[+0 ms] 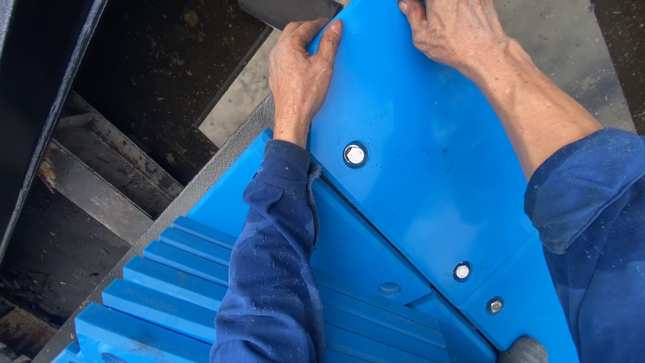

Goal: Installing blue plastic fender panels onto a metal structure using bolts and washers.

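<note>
Above the large hex bolt [355,154], left hand [300,74] curls over the flat blue plastic panel's [416,175] left edge and right hand [451,30] clamps its top end, likely steadying it against the ribbed blue panels [168,282] below-left of that bolt.

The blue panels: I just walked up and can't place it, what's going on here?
A person in dark blue work sleeves presses both bare hands on a flat, smooth blue plastic panel. The left hand grips its left edge with fingers curled over it; the right hand lies on its top end. Silver bolt heads sit in the panel. Beneath it lie stepped blue plastic slats, on a grey metal ledge.
</note>
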